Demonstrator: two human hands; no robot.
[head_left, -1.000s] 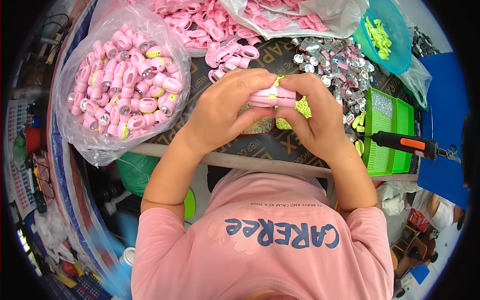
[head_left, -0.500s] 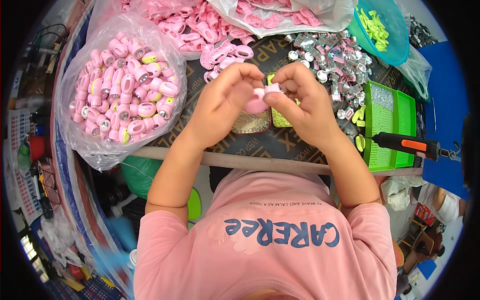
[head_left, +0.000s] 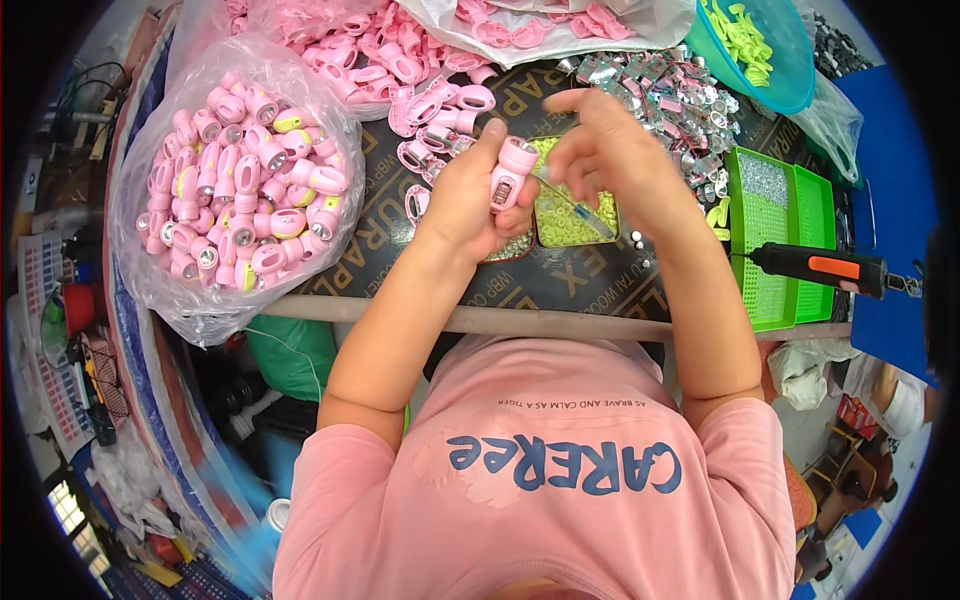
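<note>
A small pink flashlight is gripped in my left hand, lens end up and tilted, with an opening in its side facing me. To its right, my right hand holds nothing that I can see; its fingers are apart and partly blurred by motion. Beneath that hand stands an open tin of tiny yellow-green parts, with a thin rod-like tool lying across it. My left hand partly hides a second tin. Pink shell halves and lamp pieces lie just beyond my left hand.
A clear bag of pink flashlights fills the left. Silver lamp units are heaped at the back right, near a teal bowl of yellow-green pieces. A green tray of screws stands right, beside an electric screwdriver.
My hands have come apart. The left, holding the flashlight, has turned to show its side opening; the right has moved off to the right and let go.
</note>
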